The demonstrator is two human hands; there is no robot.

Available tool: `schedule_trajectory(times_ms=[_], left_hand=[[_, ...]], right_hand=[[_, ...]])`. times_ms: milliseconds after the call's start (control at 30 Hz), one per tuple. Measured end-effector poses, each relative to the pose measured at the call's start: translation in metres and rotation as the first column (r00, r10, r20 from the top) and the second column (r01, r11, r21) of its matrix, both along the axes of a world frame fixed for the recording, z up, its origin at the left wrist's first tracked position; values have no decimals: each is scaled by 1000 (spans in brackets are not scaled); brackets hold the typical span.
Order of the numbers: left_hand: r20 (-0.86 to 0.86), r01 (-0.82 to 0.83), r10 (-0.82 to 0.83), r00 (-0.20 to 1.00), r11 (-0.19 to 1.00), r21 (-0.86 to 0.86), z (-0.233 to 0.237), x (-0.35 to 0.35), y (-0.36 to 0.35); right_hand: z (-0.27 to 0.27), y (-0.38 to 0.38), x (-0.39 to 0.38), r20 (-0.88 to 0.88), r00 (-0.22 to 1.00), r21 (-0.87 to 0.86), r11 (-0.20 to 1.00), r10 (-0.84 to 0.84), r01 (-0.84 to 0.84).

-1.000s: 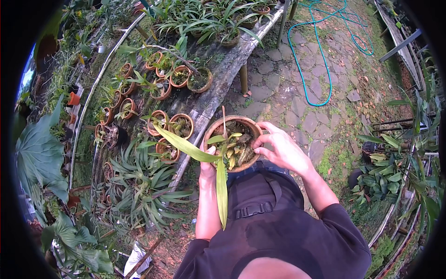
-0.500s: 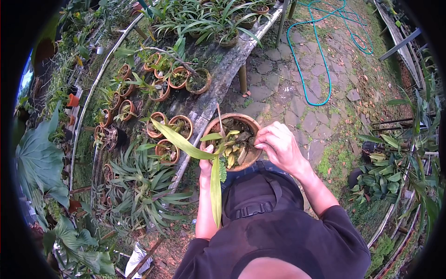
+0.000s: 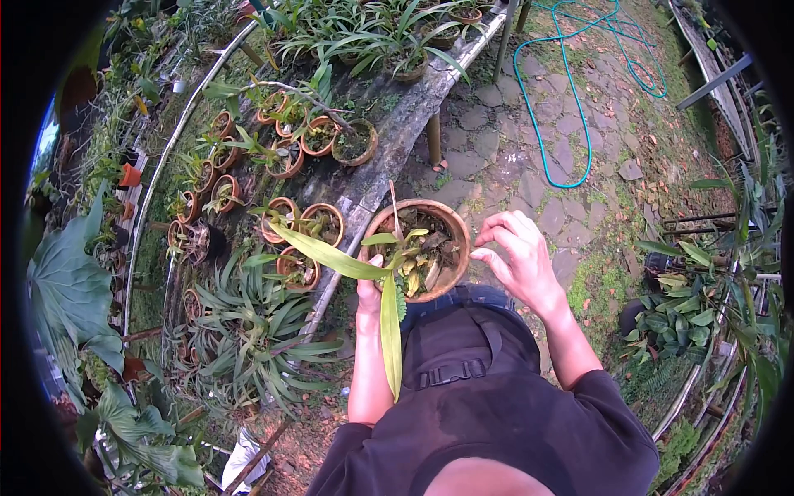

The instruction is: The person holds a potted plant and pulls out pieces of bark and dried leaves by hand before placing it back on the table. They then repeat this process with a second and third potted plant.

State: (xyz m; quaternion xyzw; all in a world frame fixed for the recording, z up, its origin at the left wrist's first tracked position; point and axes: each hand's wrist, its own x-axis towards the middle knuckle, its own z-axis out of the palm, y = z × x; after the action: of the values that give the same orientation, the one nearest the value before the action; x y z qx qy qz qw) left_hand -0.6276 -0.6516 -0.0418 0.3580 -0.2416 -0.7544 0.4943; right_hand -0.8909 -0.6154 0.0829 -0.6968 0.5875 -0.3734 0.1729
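Observation:
A round terracotta flower pot (image 3: 460, 225) is held close in front of my body. It contains dark chunky material, yellowed plant parts and a plant with long yellow-green leaves (image 3: 331, 255) that hang over the left side. My left hand (image 3: 370, 293) grips the pot at its left edge, its fingers partly hidden by the leaves and the pot. Just right of the rim, my right hand (image 3: 523, 263) is open, with a gap between thumb and curled fingers and nothing visible in it. A thin brown stalk (image 3: 395, 211) sticks up past the rim.
Several small potted plants (image 3: 285, 159) stand on the grey bench (image 3: 389, 161) to the left. Spiky-leaved plants (image 3: 265, 331) grow nearer me. A green hose (image 3: 533, 112) lies on the stone paving (image 3: 558, 211). More leafy plants (image 3: 682, 302) are at the right.
My right hand has moved off the pot's right rim, a little to the right, and its fingers have parted. My left hand keeps holding the pot.

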Motion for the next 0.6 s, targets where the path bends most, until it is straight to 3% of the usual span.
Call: schedule_trajectory(times_ms=[33, 133, 333, 533, 600], left_hand=[[-3, 1, -1, 1000, 1000, 1, -1, 0, -1], [-4, 8, -8, 1000, 1000, -1, -1, -3, -3], [-8, 13, -13, 1000, 1000, -11, 5, -7, -7], [-3, 15, -15, 1000, 1000, -15, 10, -7, -6], [-1, 19, -19, 1000, 1000, -16, 11, -7, -5]], right_hand=[[4, 0, 0, -85, 996, -16, 1000, 2, -4], [-3, -2, 10, -32, 999, 3, 999, 41, -41], [-4, -8, 13, -107, 989, 23, 995, 99, -97], [-15, -4, 19, -123, 992, -140, 989, 38, -56], [-14, -2, 18, -92, 995, -97, 994, 41, -50]])
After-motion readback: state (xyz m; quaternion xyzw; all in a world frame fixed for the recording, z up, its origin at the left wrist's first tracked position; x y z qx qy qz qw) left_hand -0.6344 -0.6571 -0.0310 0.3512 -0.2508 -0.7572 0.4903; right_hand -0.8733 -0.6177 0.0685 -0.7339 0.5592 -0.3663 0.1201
